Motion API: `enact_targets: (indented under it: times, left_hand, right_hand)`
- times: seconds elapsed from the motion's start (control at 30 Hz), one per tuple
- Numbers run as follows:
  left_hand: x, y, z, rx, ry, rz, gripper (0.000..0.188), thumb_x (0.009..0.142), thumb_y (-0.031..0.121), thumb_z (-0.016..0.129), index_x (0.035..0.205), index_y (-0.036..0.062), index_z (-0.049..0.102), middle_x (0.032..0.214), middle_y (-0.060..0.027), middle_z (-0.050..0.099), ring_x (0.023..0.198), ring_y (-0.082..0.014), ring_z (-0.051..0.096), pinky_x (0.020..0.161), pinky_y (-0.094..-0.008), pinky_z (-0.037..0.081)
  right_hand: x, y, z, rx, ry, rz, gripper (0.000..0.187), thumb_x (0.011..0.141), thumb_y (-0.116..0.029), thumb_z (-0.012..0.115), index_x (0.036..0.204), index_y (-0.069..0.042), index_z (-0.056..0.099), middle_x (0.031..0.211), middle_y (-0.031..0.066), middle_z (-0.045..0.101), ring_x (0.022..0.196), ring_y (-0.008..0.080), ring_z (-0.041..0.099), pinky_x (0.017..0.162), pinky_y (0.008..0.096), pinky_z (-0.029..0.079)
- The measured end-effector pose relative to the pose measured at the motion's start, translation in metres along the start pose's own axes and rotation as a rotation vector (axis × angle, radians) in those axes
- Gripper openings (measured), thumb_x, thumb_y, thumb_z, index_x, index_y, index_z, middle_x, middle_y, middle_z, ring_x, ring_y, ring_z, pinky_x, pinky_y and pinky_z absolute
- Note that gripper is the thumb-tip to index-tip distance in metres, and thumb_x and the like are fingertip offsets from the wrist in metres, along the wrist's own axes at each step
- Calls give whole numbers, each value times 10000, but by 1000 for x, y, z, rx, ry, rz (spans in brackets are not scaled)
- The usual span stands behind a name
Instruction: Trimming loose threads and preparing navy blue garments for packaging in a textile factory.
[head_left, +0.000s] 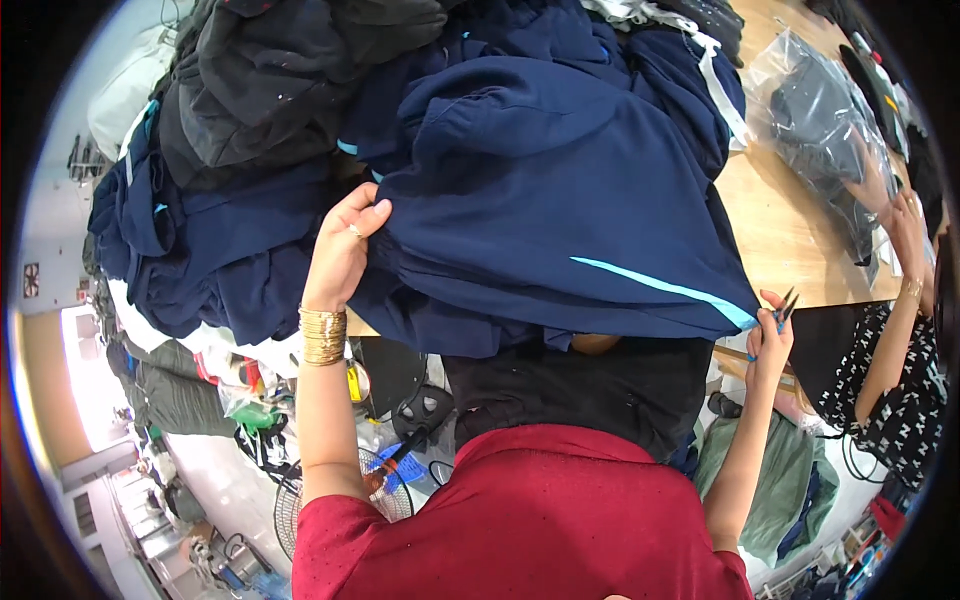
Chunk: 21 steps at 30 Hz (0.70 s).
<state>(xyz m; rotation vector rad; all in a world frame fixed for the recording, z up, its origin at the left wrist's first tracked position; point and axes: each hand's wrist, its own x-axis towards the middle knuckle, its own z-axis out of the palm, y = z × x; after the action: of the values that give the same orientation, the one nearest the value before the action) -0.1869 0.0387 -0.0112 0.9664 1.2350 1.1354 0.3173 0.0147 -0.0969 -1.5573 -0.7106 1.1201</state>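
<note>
A navy garment with a narrow light-blue stripe is spread across the table in front of me. I cannot tell what kind of garment it is. My left hand pinches its left edge between thumb and fingers. At the garment's lower right corner, by the end of the stripe, my right hand is closed on the cloth. The same hand also holds small dark-bladed thread snips, their tips pointing up and away from the cloth.
Black garments and more navy garments are heaped at the left. On the wooden table at the right, a co-worker's hands touch a clear plastic bag with dark cloth inside. A fan stands at lower left.
</note>
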Motion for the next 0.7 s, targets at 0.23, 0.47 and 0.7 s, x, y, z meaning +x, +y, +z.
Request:
enact_targets:
  times: [0.23,0.47,0.7]
  left_hand:
    - [-5,0,0,-4,-13,33,143,894,132,543,978,18,568,932,1,624,840,-61,564,802,-201,412]
    - [-9,1,3,289,-12,-13,186,864,91,586,1016,-13,560,806,5,615,745,-30,535,720,-158,412]
    - [-30,14,35,933,142,270,520,707,58,667,1188,53,469,1122,-118,512,1067,-261,495,934,-346,384]
  right_hand:
    - [-2,-11,-8,148,-17,-41,225,858,0,476,1070,-14,548,589,-67,384,376,5,256,351,177,189]
    - [1,-5,-8,-447,-85,-155,186,815,-3,521,974,-16,617,753,-32,500,652,32,406,604,182,339]
    - [-8,2,-3,-637,-197,-198,184,783,17,532,952,6,604,846,19,571,765,91,489,729,215,390]
